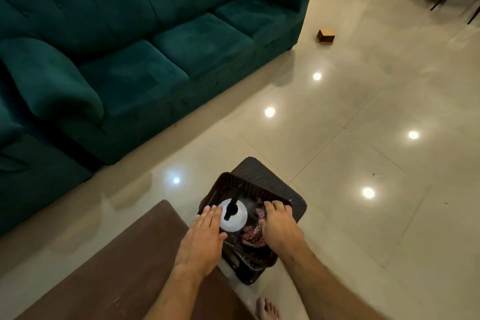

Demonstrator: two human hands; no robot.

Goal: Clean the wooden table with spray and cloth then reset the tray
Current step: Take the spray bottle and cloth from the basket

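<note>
- Sofa (130,41), dark green, well beyond both hands across the glossy tiled floor (363,125). Not part of the job.
- Wooden table (124,267): brown top, directly under the left forearm and off to that hand's left. Its corner ends just short of the tray. It looks bare where visible, probably cleared for wiping.
- Dark stool (275,176), or low stand, sits beside the table's end, under both hands. Likely a parking spot so the tabletop stays free.
- Tray (249,186): dark, perforated rim, resting on the stool. Both hands are at it, one per side.
- Left hand (205,234): fingers straight and together, flat against the tray's left edge and touching the bottle's side. An open-palm contact, not a grasp; I'd guess it is steadying the load.
- Right hand (279,226): fingers curled over the tray's right rim, gripping it. Thumb hidden, so how deep the hold goes is unclear.
- Spray bottle (233,218): white body, black trigger head, upright in the tray between the hands, nearer the left.
- Cloth (255,235): checked, reddish, bunched in the tray just left of the right hand.
- Judgement: cleaning kit is not yet taken out; wiping looks yet to start.
- Small brown box (325,36) on the floor, far beyond the right hand.
</note>
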